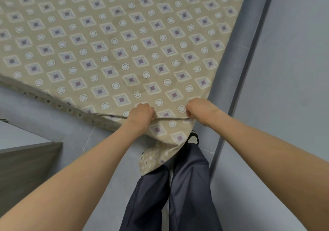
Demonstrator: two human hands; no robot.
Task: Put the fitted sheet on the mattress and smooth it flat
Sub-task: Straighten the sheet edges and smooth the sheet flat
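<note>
Nearest, the person's 2 legs in dark trousers (178,195) stood on the grey floor (106,177), right at the corner of the bed. Both bare arms reached forward.

The left hand (141,114) and the right hand (199,108) were near each other. Each was curled tight round a bunch of the fitted sheet (124,43). A tight fold of cloth ran straight between the 2 hands. They seemed to hold it this way to pull the sheet down over the corner of the mattress, which was hidden under the cloth.

Below the hands, the loose corner (154,159) of the sheet hung down in front of the legs. So this corner did not look tucked in yet. It worked like a pocket, and the mattress corner was probably meant to go inside it.

Farther off, the sheet lay over the whole top of the bed, with few wrinkles. On the left it folded down over the side.

A brown wooden board (26,168) sat low on the left. A dark grey strip (236,70) ran along the right.
</note>
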